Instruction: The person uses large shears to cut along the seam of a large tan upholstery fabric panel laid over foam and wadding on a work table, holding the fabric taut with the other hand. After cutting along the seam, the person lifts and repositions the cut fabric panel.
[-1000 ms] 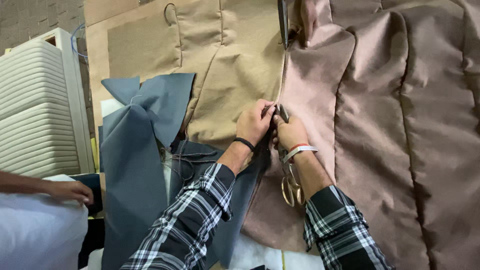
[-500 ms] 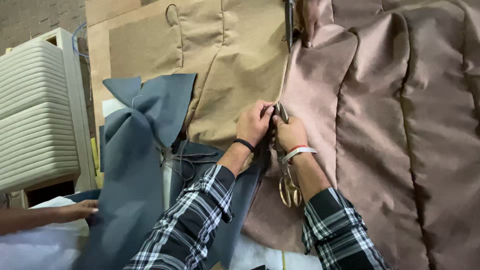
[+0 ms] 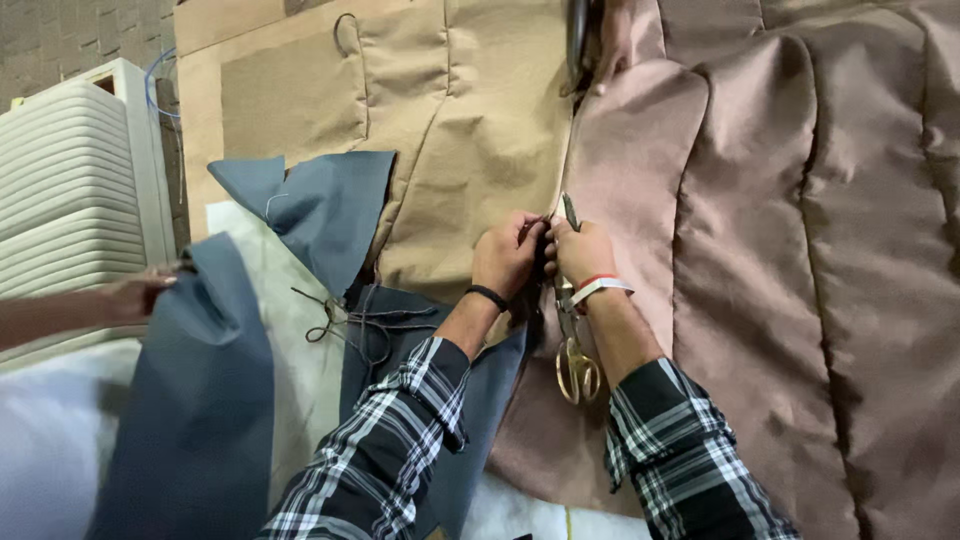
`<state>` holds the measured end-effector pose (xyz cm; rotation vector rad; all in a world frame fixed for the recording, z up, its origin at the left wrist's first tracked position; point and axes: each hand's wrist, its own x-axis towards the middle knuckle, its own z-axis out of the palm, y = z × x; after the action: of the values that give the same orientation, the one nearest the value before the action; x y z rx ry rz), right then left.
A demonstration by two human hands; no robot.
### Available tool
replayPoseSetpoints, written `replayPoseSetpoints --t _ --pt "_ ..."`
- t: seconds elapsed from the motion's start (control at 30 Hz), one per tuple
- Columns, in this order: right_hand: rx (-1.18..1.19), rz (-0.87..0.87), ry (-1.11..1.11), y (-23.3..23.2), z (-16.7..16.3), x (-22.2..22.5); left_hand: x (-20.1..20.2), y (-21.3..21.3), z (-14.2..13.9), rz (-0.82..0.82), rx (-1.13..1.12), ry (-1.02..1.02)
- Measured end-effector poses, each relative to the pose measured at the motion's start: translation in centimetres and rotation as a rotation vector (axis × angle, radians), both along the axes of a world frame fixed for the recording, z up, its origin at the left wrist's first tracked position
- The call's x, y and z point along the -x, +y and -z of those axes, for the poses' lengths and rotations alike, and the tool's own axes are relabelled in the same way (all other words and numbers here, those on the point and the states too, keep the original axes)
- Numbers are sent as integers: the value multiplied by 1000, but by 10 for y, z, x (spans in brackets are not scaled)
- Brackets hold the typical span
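Head view: left hand (image 3: 507,256) pinches edge of tan fabric (image 3: 440,130) at seam where it meets pink quilted fabric (image 3: 800,260). Right hand (image 3: 582,252) beside it, touching left, fingers pressed together on small dark tool (image 3: 569,210) (kind unclear) at same seam. Gold-handled scissors (image 3: 576,355) lie under right wrist on pink fabric. Grey-blue fabric (image 3: 320,205) left of tan piece. Another person's hand (image 3: 135,293) grips second grey-blue piece (image 3: 190,400) at far left.
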<state>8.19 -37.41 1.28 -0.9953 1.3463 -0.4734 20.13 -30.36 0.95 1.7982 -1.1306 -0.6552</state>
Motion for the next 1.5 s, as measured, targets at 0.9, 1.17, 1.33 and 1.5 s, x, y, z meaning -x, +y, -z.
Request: replayPoseSetpoints --t 0.9,1.17,1.33,1.5 --pt "13 -65 171 7 -16 1 10 1 -18 -27 13 16" --pt "-16 12 -4 0 -5 -3 10 -2 -21 -14 23 -5" --pt "-41 75 -41 -4 16 -5 10 -3 -24 -16 -6 37" --pt "53 66 -16 -13 20 -5 10 -3 -25 -29 -2 44"
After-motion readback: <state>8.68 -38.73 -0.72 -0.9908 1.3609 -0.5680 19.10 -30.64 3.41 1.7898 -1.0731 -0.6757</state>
